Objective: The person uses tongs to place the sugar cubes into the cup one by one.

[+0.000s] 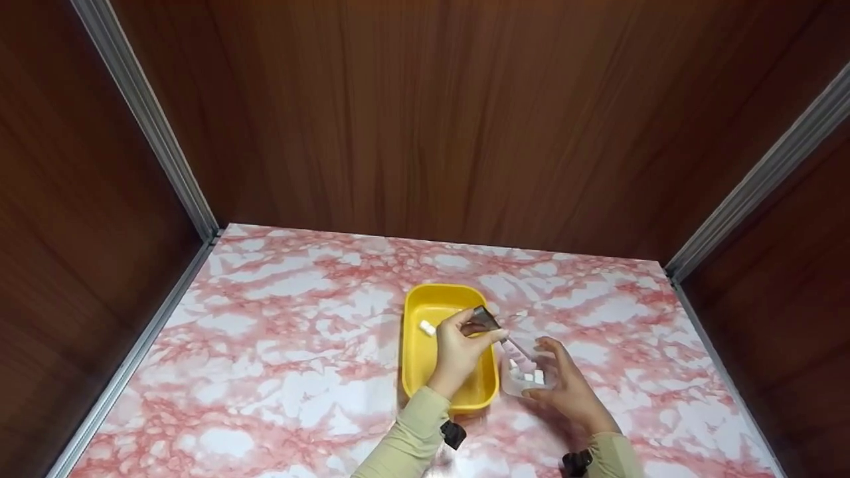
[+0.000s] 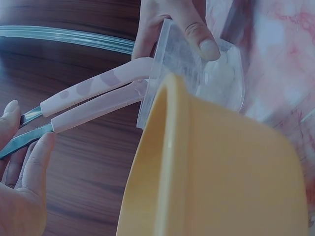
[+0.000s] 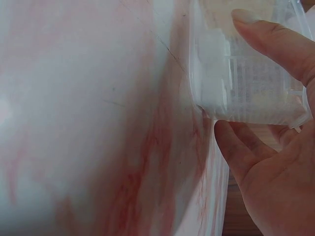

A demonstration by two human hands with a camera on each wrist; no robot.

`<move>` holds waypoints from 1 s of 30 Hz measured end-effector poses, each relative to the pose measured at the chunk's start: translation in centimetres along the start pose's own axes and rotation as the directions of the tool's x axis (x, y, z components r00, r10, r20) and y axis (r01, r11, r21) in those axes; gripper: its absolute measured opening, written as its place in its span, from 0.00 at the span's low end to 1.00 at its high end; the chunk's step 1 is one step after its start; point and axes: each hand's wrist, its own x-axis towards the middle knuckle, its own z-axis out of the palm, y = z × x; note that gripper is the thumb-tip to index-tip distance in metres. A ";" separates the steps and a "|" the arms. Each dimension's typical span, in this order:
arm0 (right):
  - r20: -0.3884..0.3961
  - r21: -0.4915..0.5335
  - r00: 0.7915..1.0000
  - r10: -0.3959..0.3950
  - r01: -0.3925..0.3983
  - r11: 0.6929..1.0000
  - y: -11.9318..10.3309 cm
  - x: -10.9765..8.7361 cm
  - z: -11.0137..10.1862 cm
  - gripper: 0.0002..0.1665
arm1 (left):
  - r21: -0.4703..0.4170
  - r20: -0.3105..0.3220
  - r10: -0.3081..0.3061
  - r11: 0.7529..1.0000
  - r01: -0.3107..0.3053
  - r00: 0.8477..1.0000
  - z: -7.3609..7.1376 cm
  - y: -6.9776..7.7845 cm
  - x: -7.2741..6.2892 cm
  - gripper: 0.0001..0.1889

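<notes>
My left hand (image 1: 457, 358) pinches a pair of tongs (image 2: 96, 109) by its metal arms, between thumb and fingers. The tongs' pink ends (image 1: 518, 356) reach down into a clear plastic box (image 3: 256, 83). Several white cube-like pieces (image 1: 536, 377) lie in that box; whether the tongs grip one cannot be told. My right hand (image 1: 574, 393) holds the box at its sides, thumb on one side and fingers on the other. Beneath my left forearm and hand stands a yellow tray (image 1: 416, 358), with white pieces (image 1: 427, 328) on its floor.
The tray stands just left of the clear box on a red-and-white marbled tabletop (image 1: 299, 345). A dark wood-grain panel (image 1: 398, 133) rises behind the table, with side panels and metal rails (image 1: 153, 113) at left and right.
</notes>
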 end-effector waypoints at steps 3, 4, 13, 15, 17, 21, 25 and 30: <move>-0.005 -0.008 1.000 0.004 -0.004 1.000 0.0 0.0 0.0 0.58 | -0.002 0.001 -0.002 1.000 0.002 1.000 0.1 -0.2 -0.1 0.13; -0.005 -0.005 1.000 0.008 -0.008 1.000 0.0 0.0 0.0 0.58 | -0.003 0.002 -0.005 1.000 0.005 1.000 0.2 -0.2 -0.1 0.13; -0.008 -0.047 1.000 0.011 -0.012 0.999 -0.2 0.0 0.0 0.58 | 0.029 -0.017 -0.017 0.999 0.017 1.000 0.4 -0.4 -0.2 0.12; -0.007 -0.043 1.000 0.017 -0.017 0.999 -0.2 0.1 0.0 0.58 | 0.036 -0.018 -0.017 0.999 0.018 1.000 0.4 -0.4 -0.2 0.12; -0.007 -0.033 1.000 0.023 -0.024 0.999 -0.2 0.1 0.0 0.58 | 0.035 -0.015 -0.022 0.999 0.022 1.000 0.4 -0.4 -0.3 0.12; -0.010 -0.017 0.999 0.030 -0.030 0.999 -0.1 0.0 0.0 0.58 | 0.020 -0.009 -0.029 0.999 0.029 1.000 0.3 -0.5 -0.4 0.13; -0.008 -0.021 1.000 0.021 -0.021 1.000 -0.1 0.0 0.1 0.58 | 0.012 -0.013 -0.029 0.999 0.029 0.999 0.4 -0.4 -0.5 0.13; -0.007 -0.013 1.000 0.025 -0.025 1.000 -0.2 0.0 0.0 0.58 | -0.013 -0.013 -0.052 0.999 0.052 0.999 0.4 -0.8 -0.4 0.14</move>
